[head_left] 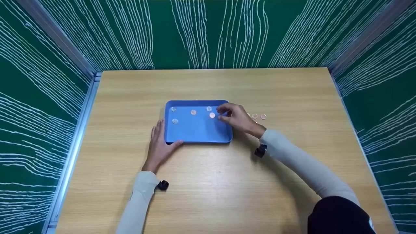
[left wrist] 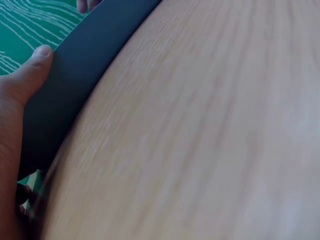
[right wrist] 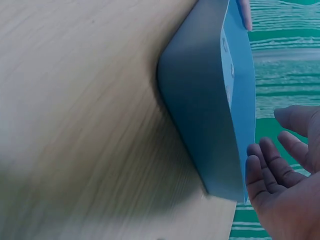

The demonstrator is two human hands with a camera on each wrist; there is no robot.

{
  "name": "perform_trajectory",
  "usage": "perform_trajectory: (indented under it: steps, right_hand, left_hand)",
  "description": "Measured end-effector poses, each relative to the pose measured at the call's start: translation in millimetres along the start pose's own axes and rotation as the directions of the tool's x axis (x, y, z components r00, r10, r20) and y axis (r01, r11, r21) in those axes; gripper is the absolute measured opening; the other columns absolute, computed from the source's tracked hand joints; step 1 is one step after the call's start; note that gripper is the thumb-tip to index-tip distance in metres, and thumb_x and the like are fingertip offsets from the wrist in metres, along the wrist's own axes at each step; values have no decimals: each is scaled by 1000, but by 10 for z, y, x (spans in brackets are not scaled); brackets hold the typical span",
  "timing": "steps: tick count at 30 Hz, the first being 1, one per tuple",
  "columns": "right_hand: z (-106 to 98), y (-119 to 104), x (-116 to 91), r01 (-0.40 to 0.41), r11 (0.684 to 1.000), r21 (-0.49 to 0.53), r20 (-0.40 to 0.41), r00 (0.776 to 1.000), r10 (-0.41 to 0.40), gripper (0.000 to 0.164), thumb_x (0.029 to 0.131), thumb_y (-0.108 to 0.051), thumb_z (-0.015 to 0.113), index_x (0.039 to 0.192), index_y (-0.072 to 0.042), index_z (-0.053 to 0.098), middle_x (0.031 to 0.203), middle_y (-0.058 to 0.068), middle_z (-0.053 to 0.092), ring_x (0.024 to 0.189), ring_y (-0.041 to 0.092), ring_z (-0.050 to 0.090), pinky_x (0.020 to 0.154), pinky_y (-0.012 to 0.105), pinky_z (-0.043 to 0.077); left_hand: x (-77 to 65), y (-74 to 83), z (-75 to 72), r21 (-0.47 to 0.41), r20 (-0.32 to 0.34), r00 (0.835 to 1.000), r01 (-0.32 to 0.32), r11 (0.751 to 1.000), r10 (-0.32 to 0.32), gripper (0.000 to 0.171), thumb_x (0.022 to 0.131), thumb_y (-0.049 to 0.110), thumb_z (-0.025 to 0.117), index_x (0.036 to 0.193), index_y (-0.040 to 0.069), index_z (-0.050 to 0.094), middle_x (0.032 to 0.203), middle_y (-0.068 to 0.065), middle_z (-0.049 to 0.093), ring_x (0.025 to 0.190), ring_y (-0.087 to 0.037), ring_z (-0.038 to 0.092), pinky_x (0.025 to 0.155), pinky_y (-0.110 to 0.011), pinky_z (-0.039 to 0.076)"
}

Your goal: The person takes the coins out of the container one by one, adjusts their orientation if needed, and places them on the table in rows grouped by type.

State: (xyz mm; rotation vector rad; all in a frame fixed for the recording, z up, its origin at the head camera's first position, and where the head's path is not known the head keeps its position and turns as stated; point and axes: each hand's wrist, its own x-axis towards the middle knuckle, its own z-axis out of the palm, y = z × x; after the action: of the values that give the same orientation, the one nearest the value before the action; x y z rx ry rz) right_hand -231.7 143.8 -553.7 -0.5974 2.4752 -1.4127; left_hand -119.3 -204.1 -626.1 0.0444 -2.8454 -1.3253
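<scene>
A blue tray [head_left: 201, 133] lies on the table with several coins spread inside. Silver coins [head_left: 175, 121] sit on its left side, and a copper-coloured coin [head_left: 193, 112] lies near the middle. My left hand [head_left: 160, 148] rests against the tray's front left corner, fingers straight along the side and thumb at the front rim. Over the tray's right side hovers my right hand [head_left: 239, 117], fingers bent and thumb apart from the index finger, with nothing seen between them. Close to its fingertips are another copper-coloured coin [head_left: 212, 115] and a silver coin [head_left: 209, 109].
More coins [head_left: 263, 116] lie on the wooden table [head_left: 208, 195] right of the tray, some partly hidden behind the right hand. Green panels with white wavy lines [head_left: 227, 32] stand around the table's back and sides.
</scene>
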Motion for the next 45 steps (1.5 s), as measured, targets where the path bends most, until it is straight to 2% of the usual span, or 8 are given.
perform_trajectory:
  steps: [7, 14, 21, 28, 33, 38, 45]
  right_hand:
    - [100, -41, 197, 2, 998, -59, 67, 998, 2, 36, 105, -12, 77, 137, 3, 73, 134, 19, 73, 123, 33, 67, 108, 52, 57]
    - [172, -16, 405, 27, 996, -80, 89, 996, -20, 33, 102, -8, 78, 133, 3, 74, 131, 19, 72, 120, 32, 68, 107, 49, 58]
    - [245, -13, 556, 19, 995, -94, 111, 994, -9, 33, 102, -8, 77, 133, 4, 74, 129, 19, 74, 116, 31, 70, 104, 47, 59]
    - [354, -20, 652, 23, 995, -92, 127, 992, -11, 31, 103, -7, 77, 131, 4, 75, 124, 17, 75, 110, 28, 69, 99, 43, 59]
    - [447, -22, 710, 44, 992, -114, 136, 990, -28, 27, 103, -6, 76, 128, 5, 76, 122, 19, 76, 109, 29, 71, 96, 42, 59]
    - [507, -42, 764, 56, 991, -123, 148, 988, -38, 27, 103, -5, 75, 128, 5, 76, 121, 19, 77, 109, 29, 71, 96, 42, 60]
    - [576, -87, 781, 8, 997, -73, 162, 987, 4, 26, 103, -6, 77, 127, 1, 78, 114, 13, 78, 97, 22, 70, 82, 32, 59]
  left_hand:
    - [13, -7, 7, 11, 1, 1000, 1, 1000, -1, 128, 87, 70, 84, 179, 20, 11, 185, -14, 9, 169, -46, 4, 133, -69, 11]
    - [16, -13, 18, 11, -8, 1000, -5, 1000, 5, 127, 87, 72, 83, 179, 19, 12, 185, -15, 9, 169, -47, 5, 133, -70, 14]
    - [20, -37, 50, 16, -23, 998, -54, 998, 55, 123, 90, 62, 86, 178, 13, 16, 183, -23, 13, 167, -50, 8, 133, -70, 15]
    - [26, -36, 43, 18, -17, 999, -40, 999, 40, 125, 89, 68, 83, 178, 13, 14, 183, -21, 12, 168, -50, 7, 133, -69, 14]
    - [25, -31, 30, 20, -15, 999, -33, 999, 34, 125, 89, 66, 84, 178, 11, 14, 183, -21, 11, 168, -49, 6, 134, -66, 12]
    - [16, -29, 2, 15, -8, 1000, -22, 1000, 22, 126, 89, 66, 84, 179, 14, 12, 184, -20, 10, 168, -49, 4, 133, -69, 13]
    - [12, -21, 8, 14, -8, 999, -32, 999, 32, 125, 90, 67, 84, 178, 13, 14, 183, -22, 11, 167, -51, 5, 134, -68, 13]
